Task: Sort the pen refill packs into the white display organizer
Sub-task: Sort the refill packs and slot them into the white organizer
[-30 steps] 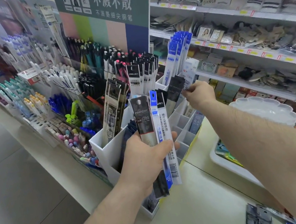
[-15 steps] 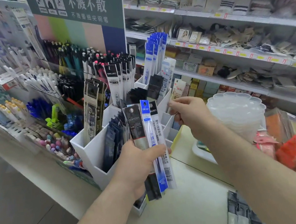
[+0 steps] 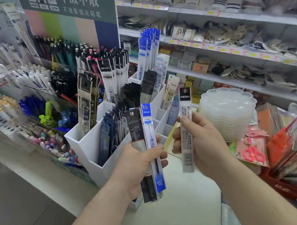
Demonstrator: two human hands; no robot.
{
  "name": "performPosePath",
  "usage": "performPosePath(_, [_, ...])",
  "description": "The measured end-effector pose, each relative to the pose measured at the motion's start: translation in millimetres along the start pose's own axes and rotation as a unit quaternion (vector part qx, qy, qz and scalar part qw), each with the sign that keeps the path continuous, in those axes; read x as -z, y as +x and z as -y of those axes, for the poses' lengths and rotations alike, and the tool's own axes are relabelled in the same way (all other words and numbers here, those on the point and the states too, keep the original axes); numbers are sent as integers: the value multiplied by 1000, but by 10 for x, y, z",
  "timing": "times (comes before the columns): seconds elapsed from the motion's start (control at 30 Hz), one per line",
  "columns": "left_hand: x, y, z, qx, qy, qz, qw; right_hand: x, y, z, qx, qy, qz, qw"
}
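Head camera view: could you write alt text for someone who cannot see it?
A person's left hand grips two refill packs, and the right hand holds one white pack, before a white organizer of refills on a shop counter.

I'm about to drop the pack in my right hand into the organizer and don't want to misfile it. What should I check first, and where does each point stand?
1. Right hand grips one white refill pack with a black top: ok.
2. Left hand holds the other packs, a black pack and a blue pack, apart from the right one: ok.
3. Matching slot in the white display organizer: cannot tell; the white packs with black tops at the back look similar, but the print is too small to compare.
4. Room in that back slot: cannot tell.
5. Way from the right hand to the organizer free: ok.
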State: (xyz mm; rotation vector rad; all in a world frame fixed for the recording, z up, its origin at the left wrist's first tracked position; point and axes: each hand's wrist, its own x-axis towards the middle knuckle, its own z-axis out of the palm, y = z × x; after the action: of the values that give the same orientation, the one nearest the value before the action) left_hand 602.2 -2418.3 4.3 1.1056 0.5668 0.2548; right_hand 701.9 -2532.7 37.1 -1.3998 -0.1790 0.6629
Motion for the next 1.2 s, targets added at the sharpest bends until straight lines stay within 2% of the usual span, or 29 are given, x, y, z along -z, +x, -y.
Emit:
performPosePath(0.07, [-6,-14,3,4,4,1,1000,21,-29,-19,-59,26,39,997])
performPosePath(0.13, [-7,-27,-1,5,14,6,1000,40,-36,-40,-93,2,63,994])
performPosePath(0.2, [-4,-31,-4,3,30,8,1000,53,-27,-58,-88,-36,59,994])
performPosePath(0.33, [13,-32,-15,-2,29,1,1000,61,5,-45,-97,10,53,994])
performPosePath(0.43, [34,-56,-36,-7,30,-9,999,86,68,-63,-50,-94,37,994])
performPosePath(0.5, [56,-75,-65,-22,18,-25,999,80,116,-53,-25,-124,27,992])
performPosePath(0.77, [189,-145,-225,-110,12,-115,987,-29,260,231,133,-113,4,985])
performPosePath(0.97, [282,-208,-315,-146,4,-155,977,-169,377,330,158,-66,-7,985])
performPosePath(1.07, [355,-222,-338,-151,15,-176,973,-261,398,403,197,-100,-7,975])
performPosePath(1.2, [419,-245,-373,-146,17,-192,970,-492,426,604,290,-166,2,943])
